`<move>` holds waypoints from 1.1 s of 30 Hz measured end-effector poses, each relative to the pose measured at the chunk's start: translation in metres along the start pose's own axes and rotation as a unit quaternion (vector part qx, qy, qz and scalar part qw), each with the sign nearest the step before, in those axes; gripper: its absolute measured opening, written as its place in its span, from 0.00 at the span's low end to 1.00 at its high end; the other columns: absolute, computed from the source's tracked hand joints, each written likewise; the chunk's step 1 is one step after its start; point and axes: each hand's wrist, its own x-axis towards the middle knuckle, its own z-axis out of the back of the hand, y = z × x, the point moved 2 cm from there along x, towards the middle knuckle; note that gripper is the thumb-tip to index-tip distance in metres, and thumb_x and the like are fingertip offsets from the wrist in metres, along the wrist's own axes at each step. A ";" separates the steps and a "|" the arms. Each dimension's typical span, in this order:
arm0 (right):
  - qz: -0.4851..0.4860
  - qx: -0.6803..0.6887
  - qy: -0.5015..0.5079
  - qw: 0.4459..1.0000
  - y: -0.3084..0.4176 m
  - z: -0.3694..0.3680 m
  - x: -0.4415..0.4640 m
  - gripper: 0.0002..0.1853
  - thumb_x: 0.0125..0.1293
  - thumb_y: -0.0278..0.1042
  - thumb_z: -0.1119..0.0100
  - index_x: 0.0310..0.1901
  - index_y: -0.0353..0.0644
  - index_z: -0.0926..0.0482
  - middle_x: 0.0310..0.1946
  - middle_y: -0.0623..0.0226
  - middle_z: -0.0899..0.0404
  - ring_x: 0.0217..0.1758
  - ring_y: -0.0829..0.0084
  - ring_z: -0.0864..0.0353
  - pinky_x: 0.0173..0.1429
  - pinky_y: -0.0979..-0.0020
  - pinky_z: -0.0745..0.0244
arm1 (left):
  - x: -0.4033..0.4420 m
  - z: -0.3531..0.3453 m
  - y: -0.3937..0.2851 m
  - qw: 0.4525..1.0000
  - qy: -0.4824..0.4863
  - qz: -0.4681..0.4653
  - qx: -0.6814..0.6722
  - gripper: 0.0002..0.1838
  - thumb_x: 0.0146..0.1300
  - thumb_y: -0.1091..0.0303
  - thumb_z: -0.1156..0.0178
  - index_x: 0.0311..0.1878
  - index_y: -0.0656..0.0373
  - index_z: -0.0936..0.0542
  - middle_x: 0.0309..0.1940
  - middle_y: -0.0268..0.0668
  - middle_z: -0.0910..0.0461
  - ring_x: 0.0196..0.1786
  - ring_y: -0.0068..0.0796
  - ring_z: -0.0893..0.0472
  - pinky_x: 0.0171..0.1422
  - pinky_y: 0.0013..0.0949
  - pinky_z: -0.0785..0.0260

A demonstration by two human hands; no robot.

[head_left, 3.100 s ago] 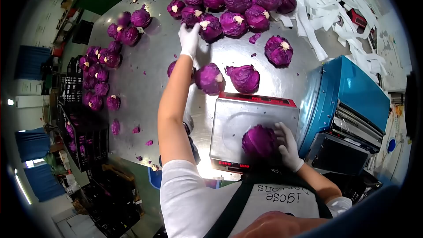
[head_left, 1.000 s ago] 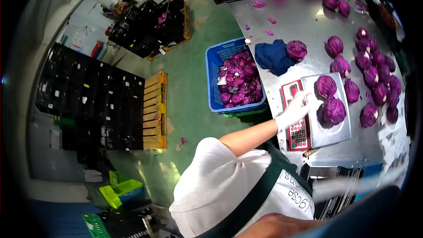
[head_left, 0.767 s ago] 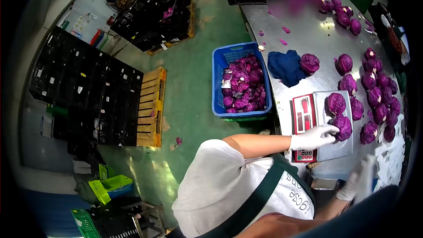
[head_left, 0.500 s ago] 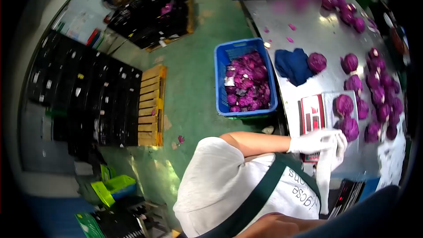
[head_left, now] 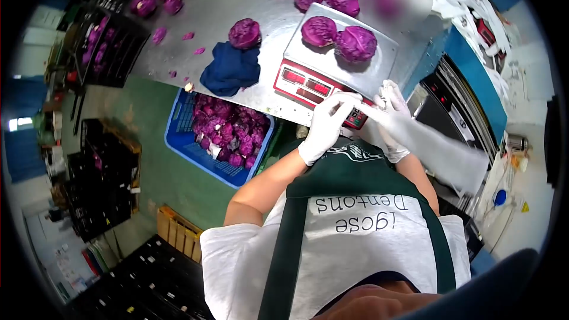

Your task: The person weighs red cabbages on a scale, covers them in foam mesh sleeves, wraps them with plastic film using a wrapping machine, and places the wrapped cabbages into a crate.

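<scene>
Both my hands wear white gloves and meet at the front edge of a digital scale. My left hand point(head_left: 325, 125) is closed, its fingertips pinched on the end of a long, soft white strip point(head_left: 438, 148). My right hand point(head_left: 392, 109) is closed around the same end; its fingers are partly hidden. The strip's free end trails out to the right, blurred. Behind my hands, the scale's metal pan point(head_left: 338, 62) bears two red cabbages, one on the left point(head_left: 319, 31) and one on the right point(head_left: 356, 44). Red digits light the scale's display panel point(head_left: 305, 84).
A dark blue cloth point(head_left: 231, 69) and a red cabbage point(head_left: 244, 34) lie left of the scale on the metal table point(head_left: 207, 18). Below the edge stands a blue crate point(head_left: 178, 136) of purple leaves. More white strips point(head_left: 474, 0) are piled far right, beyond a black-topped device point(head_left: 456, 104).
My view has swung right, bringing the scale to the middle and both hands into view. The white strip hung down before; now it stretches out to the right.
</scene>
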 end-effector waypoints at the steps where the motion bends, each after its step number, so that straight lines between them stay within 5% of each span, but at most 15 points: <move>1: -0.004 -0.033 0.000 0.999 -0.003 0.009 -0.004 0.10 0.73 0.31 0.48 0.52 0.40 0.30 0.30 0.73 0.31 0.31 0.81 0.31 0.42 0.79 0.28 | 0.003 -0.003 0.007 0.989 0.040 0.094 -0.105 0.10 0.74 0.67 0.51 0.48 0.63 0.24 0.47 0.39 0.21 0.50 0.27 0.20 0.61 0.31 0.30; 4: -0.022 -0.371 -0.132 0.919 -0.015 -0.005 -0.023 0.08 0.72 0.31 0.47 0.47 0.36 0.24 0.37 0.71 0.24 0.39 0.79 0.25 0.47 0.77 0.28 | 0.016 -0.011 0.039 0.964 0.052 0.145 -0.215 0.09 0.74 0.67 0.52 0.49 0.61 0.26 0.40 0.35 0.24 0.45 0.23 0.22 0.55 0.29 0.29; 6: -0.222 -0.065 -0.107 0.967 -0.033 0.023 -0.021 0.12 0.74 0.38 0.48 0.46 0.36 0.22 0.40 0.69 0.21 0.43 0.77 0.23 0.50 0.77 0.29 | 0.025 -0.015 0.039 0.951 0.040 0.130 -0.276 0.07 0.74 0.68 0.50 0.47 0.60 0.27 0.39 0.33 0.25 0.41 0.21 0.24 0.51 0.27 0.30; 7: -0.148 -0.227 -0.125 0.955 -0.038 0.024 -0.037 0.18 0.76 0.44 0.52 0.45 0.37 0.20 0.39 0.69 0.20 0.44 0.78 0.23 0.52 0.76 0.29 | 0.029 -0.013 0.045 0.945 0.060 0.143 -0.288 0.06 0.73 0.68 0.50 0.46 0.59 0.27 0.37 0.32 0.26 0.41 0.20 0.25 0.50 0.26 0.30; 10: -0.263 -0.108 -0.072 0.956 -0.019 0.027 -0.055 0.18 0.74 0.42 0.50 0.53 0.35 0.24 0.46 0.70 0.21 0.46 0.80 0.22 0.54 0.77 0.29 | 0.033 -0.012 0.045 0.952 0.059 0.170 -0.248 0.06 0.73 0.68 0.50 0.44 0.58 0.27 0.34 0.30 0.26 0.39 0.18 0.25 0.47 0.24 0.31; 13: -0.127 -0.214 0.055 0.967 -0.009 0.041 -0.044 0.19 0.71 0.37 0.45 0.57 0.33 0.27 0.49 0.66 0.21 0.50 0.76 0.21 0.57 0.73 0.26 | 0.037 -0.013 0.058 0.964 0.069 0.150 -0.207 0.07 0.74 0.66 0.51 0.42 0.57 0.26 0.34 0.30 0.26 0.38 0.17 0.25 0.45 0.23 0.32; 15: -0.063 -0.154 0.000 0.986 0.008 0.045 -0.035 0.15 0.71 0.35 0.46 0.53 0.33 0.26 0.45 0.65 0.20 0.48 0.74 0.20 0.56 0.71 0.25 | 0.039 -0.007 0.062 0.955 0.182 0.155 -0.177 0.11 0.75 0.63 0.53 0.46 0.59 0.24 0.39 0.32 0.22 0.42 0.19 0.23 0.48 0.25 0.30; 16: -0.029 -0.126 -0.024 0.991 0.018 0.038 -0.029 0.13 0.71 0.34 0.46 0.50 0.34 0.25 0.43 0.64 0.19 0.47 0.73 0.19 0.55 0.70 0.24 | 0.036 -0.009 0.062 0.875 0.205 0.368 -0.238 0.20 0.76 0.58 0.55 0.59 0.62 0.27 0.52 0.37 0.21 0.53 0.24 0.23 0.59 0.28 0.31; 18: -0.004 -0.007 -0.002 1.000 0.030 0.040 -0.012 0.13 0.72 0.35 0.48 0.50 0.34 0.25 0.42 0.63 0.19 0.48 0.71 0.19 0.58 0.68 0.25 | 0.026 -0.023 0.039 0.606 0.290 0.432 -0.601 0.28 0.77 0.53 0.59 0.70 0.64 0.36 0.63 0.39 0.27 0.63 0.28 0.27 0.68 0.31 0.36; 19: -0.027 0.048 0.033 0.998 0.032 0.041 -0.006 0.14 0.73 0.36 0.48 0.52 0.34 0.25 0.45 0.61 0.19 0.52 0.70 0.19 0.63 0.67 0.27 | 0.019 -0.025 0.039 0.738 0.286 0.386 -0.473 0.30 0.77 0.51 0.60 0.73 0.63 0.42 0.68 0.39 0.33 0.68 0.27 0.31 0.73 0.31 0.41; 23: -0.163 0.218 0.007 0.962 0.030 0.021 -0.004 0.21 0.75 0.40 0.54 0.59 0.30 0.29 0.56 0.50 0.23 0.59 0.61 0.22 0.65 0.61 0.27 | 0.023 -0.017 0.028 0.866 0.266 0.242 -0.347 0.29 0.75 0.60 0.57 0.73 0.65 0.44 0.70 0.41 0.36 0.70 0.31 0.33 0.75 0.37 0.45; 25: -0.124 -0.050 -0.001 0.991 0.024 0.030 -0.009 0.23 0.76 0.41 0.56 0.62 0.29 0.32 0.58 0.49 0.25 0.59 0.58 0.22 0.65 0.60 0.26 | 0.033 -0.005 0.034 0.895 0.210 0.164 -0.358 0.23 0.74 0.62 0.54 0.65 0.69 0.34 0.61 0.42 0.27 0.65 0.31 0.29 0.73 0.37 0.43; 27: -0.252 0.137 0.018 0.958 0.021 0.023 -0.016 0.25 0.74 0.36 0.53 0.66 0.29 0.37 0.60 0.49 0.27 0.58 0.59 0.21 0.65 0.60 0.25 | 0.037 0.003 0.025 0.909 0.123 0.115 -0.381 0.17 0.74 0.66 0.53 0.56 0.70 0.26 0.55 0.42 0.22 0.61 0.29 0.25 0.69 0.34 0.39; 31: -0.272 0.017 0.097 0.957 -0.002 0.028 -0.032 0.29 0.68 0.30 0.45 0.68 0.31 0.39 0.60 0.52 0.27 0.59 0.64 0.22 0.61 0.66 0.23 | 0.043 0.019 0.006 0.953 0.146 0.085 -0.251 0.18 0.72 0.68 0.52 0.60 0.69 0.26 0.56 0.43 0.22 0.60 0.31 0.25 0.67 0.34 0.36; 33: -0.268 -0.117 0.085 0.953 -0.004 0.036 -0.031 0.18 0.67 0.33 0.42 0.55 0.32 0.27 0.41 0.61 0.20 0.38 0.75 0.21 0.42 0.75 0.24 | 0.043 0.021 0.005 0.936 0.176 0.078 -0.295 0.21 0.72 0.66 0.51 0.63 0.68 0.29 0.58 0.42 0.24 0.63 0.31 0.26 0.68 0.35 0.37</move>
